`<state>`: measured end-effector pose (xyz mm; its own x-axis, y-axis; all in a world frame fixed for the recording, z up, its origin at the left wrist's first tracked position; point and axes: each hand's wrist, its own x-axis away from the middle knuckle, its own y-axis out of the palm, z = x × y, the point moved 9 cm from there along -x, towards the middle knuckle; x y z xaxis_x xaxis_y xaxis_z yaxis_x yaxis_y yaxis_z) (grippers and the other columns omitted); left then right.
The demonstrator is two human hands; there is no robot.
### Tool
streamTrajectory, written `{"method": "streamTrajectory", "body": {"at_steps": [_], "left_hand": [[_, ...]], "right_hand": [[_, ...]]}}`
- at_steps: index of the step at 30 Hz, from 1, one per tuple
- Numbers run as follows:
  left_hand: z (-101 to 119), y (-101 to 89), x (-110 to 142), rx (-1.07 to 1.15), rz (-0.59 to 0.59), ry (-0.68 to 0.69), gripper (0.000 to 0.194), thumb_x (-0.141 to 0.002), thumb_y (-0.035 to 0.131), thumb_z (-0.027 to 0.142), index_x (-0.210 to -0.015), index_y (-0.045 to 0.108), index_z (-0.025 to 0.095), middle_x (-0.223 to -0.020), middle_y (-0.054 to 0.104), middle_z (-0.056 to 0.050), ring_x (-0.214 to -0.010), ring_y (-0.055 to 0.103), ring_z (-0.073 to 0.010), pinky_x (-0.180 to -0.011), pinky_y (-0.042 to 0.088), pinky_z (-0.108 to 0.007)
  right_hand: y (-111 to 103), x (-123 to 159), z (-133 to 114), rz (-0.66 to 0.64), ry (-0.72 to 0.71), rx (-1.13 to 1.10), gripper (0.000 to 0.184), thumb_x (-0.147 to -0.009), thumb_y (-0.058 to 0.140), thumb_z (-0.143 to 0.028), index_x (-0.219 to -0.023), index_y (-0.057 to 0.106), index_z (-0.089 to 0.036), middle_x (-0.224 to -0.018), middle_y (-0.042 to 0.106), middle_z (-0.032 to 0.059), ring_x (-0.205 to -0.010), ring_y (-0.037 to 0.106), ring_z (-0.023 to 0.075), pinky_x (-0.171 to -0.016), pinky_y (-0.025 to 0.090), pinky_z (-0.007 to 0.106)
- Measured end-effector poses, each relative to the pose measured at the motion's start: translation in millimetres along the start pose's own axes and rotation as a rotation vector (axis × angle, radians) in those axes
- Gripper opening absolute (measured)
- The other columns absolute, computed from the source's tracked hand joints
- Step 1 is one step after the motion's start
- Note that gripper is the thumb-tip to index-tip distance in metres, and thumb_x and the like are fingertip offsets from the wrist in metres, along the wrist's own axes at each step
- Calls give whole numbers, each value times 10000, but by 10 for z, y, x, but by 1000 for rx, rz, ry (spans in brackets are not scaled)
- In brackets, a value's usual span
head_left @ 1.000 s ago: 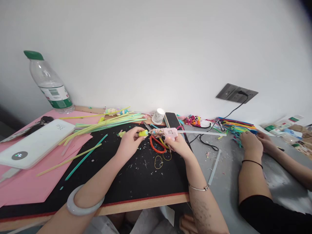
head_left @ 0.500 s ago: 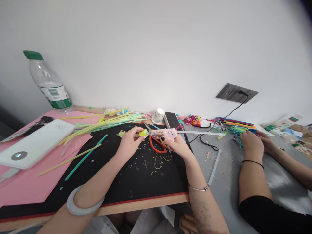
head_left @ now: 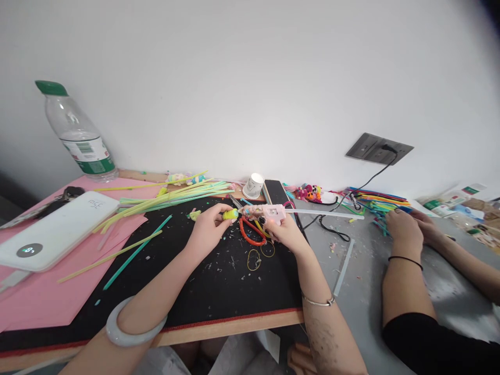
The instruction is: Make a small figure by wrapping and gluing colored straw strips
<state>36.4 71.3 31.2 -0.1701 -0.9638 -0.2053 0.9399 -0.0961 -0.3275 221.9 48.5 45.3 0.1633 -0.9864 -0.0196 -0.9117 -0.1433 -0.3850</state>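
Note:
My left hand (head_left: 209,226) pinches a small yellow-green coiled piece (head_left: 230,214) with a bluish end between thumb and fingers. My right hand (head_left: 287,232) is closed around a pink glue gun (head_left: 275,212), its decorated front pointing left at the coiled piece. The nozzle is close to the piece; whether they touch I cannot tell. A long translucent glue stick (head_left: 328,213) sticks out of the gun's back to the right. Below the gun, scissors with orange-red handles (head_left: 250,238) lie on the black mat (head_left: 234,291), partly covered by it.
Yellow and green pipe cleaners (head_left: 167,202) lie on pink paper (head_left: 70,291) beside a white power bank (head_left: 58,229). A bottle (head_left: 84,140), a paper cup (head_left: 253,186) and a phone (head_left: 276,192) stand or lie near the wall. At right, another person's hands (head_left: 406,229) handle colourful pipe cleaners.
The glue gun has shifted slightly right, widening the gap between its nozzle and the coiled piece. My left hand keeps its hold, with the piece turned a little.

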Motion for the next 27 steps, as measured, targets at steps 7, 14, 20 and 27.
{"method": "streamTrajectory", "body": {"at_steps": [7, 14, 20, 27], "left_hand": [[43, -20, 16, -22, 9, 1, 227, -738, 564, 291, -947, 588, 206, -808, 673, -26, -722, 637, -174, -709, 496, -302], [77, -12, 15, -62, -4, 35, 226, -745, 547, 283, -953, 594, 206, -815, 666, -35, -723, 625, -176, -701, 494, -302], [47, -8, 8, -68, -7, 28, 231, -742, 554, 289, -953, 597, 204, -790, 663, -33, -707, 621, -176, -684, 495, -303], [44, 1, 8, -32, -20, 31, 223, -745, 551, 272, -954, 590, 206, -834, 662, -35, -750, 625, -175, -711, 495, -301]], "right_hand": [[2, 0, -7, 0, 7, -27, 307, -760, 550, -355, -961, 598, -127, -511, 377, -62, -429, 312, 63, -403, 257, 194], [10, 10, -38, -11, -2, -13, 324, -773, 534, -341, -997, 617, -122, -527, 378, -54, -440, 303, 62, -410, 258, 196], [37, 1, -38, -44, -12, -19, 305, -777, 532, -325, -990, 617, -125, -512, 372, -59, -437, 295, 60, -410, 250, 194], [19, 8, -42, -16, 7, -37, 320, -765, 536, -322, -1012, 615, -134, -524, 373, -60, -435, 292, 62, -407, 252, 200]]}}
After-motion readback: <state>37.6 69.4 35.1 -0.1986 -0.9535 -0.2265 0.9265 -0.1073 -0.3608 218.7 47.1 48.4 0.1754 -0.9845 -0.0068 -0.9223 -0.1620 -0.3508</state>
